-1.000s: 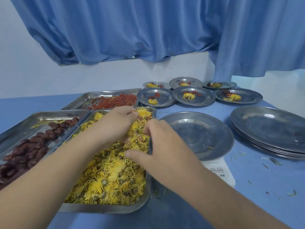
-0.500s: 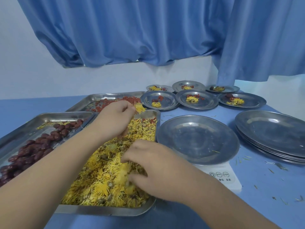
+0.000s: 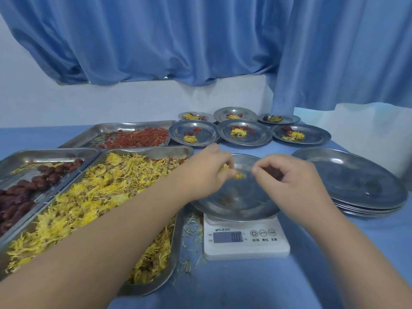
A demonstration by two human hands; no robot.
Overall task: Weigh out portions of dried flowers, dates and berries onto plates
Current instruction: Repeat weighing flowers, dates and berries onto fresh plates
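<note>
Reaching over a steel plate (image 3: pixel 234 204) set on a small white kitchen scale (image 3: pixel 245 244), a person's left hand (image 3: pixel 205 175) pinches a yellow tuft (image 3: pixel 239 175) of dried flower between thumb and fingertips, just above the plate's far half. The right hand (image 3: pixel 292 184) hovers opposite, fingers curled toward the thumb; whether it grips anything cannot be told from here.

To the left, three steel trays sit edge to edge. The flower tray (image 3: pixel 160 150), nearest, is heaped with dried flowers (image 3: pixel 100 190). The date tray (image 3: pixel 44 153) beside it carries dark red dates (image 3: pixel 24 190), and the berry tray (image 3: pixel 116 128) behind holds orange-red berries (image 3: pixel 142 138). Six filled plates (image 3: pixel 245 132) at the back of the blue table (image 3: pixel 245 286) each carry a small portion of flowers and red fruit. A stack of plates (image 3: pixel 350 181) stands just right of the scale.

The flower tray's right rim runs close beside the scale, with petal scraps (image 3: pixel 191 224) littering the narrow strip between them. Open tabletop lies in front of the scale, and a blue curtain (image 3: pixel 178 41) hangs behind.
</note>
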